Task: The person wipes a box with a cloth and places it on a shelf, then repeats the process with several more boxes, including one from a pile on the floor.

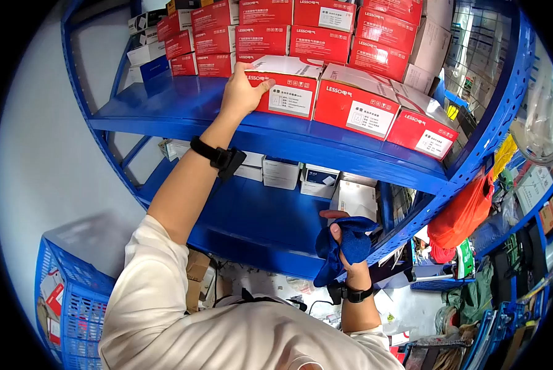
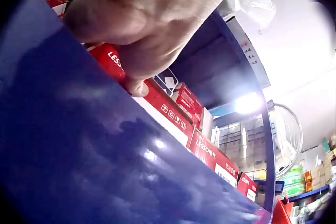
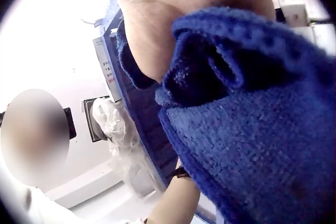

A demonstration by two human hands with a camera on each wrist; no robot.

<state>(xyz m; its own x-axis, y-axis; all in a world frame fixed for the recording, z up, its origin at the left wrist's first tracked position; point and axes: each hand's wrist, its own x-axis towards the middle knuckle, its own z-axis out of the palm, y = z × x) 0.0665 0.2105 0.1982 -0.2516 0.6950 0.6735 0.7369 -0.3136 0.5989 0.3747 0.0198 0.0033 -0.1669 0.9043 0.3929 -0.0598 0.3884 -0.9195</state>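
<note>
The red box (image 1: 292, 80) sits at the left end of the front row on the blue shelf (image 1: 165, 108), its printed face turned to the shelf's front edge. The left hand (image 1: 242, 92) grips its left end: the thumb presses the printed face and the other fingers bend round the top left corner, so they are clamped on the box rather than apart. Just beside it, toward the shelf's right front corner, are the middle box (image 1: 356, 102) and the end box (image 1: 423, 132). Behind this row, stacked boxes (image 1: 264, 37) run along the rear of the shelf; to the left, bare blue surface reaches the left edge.

The right hand (image 1: 336, 232) holds a crumpled blue cloth (image 1: 354, 243), fingers closed into its folds, near the right front corner of the lower shelf (image 1: 258, 209). White boxes (image 1: 280, 174) stand at the back there. Farther out are a red bag (image 1: 464, 213) at the right and a blue basket (image 1: 88, 320) at the lower left.

The step in hand looks like setting or shifting the box while tidying and wiping. The next move probably calls for a steady hold, keeping the box square to the front edge without nudging its neighbour, and the cloth brought up to the bare surface.
</note>
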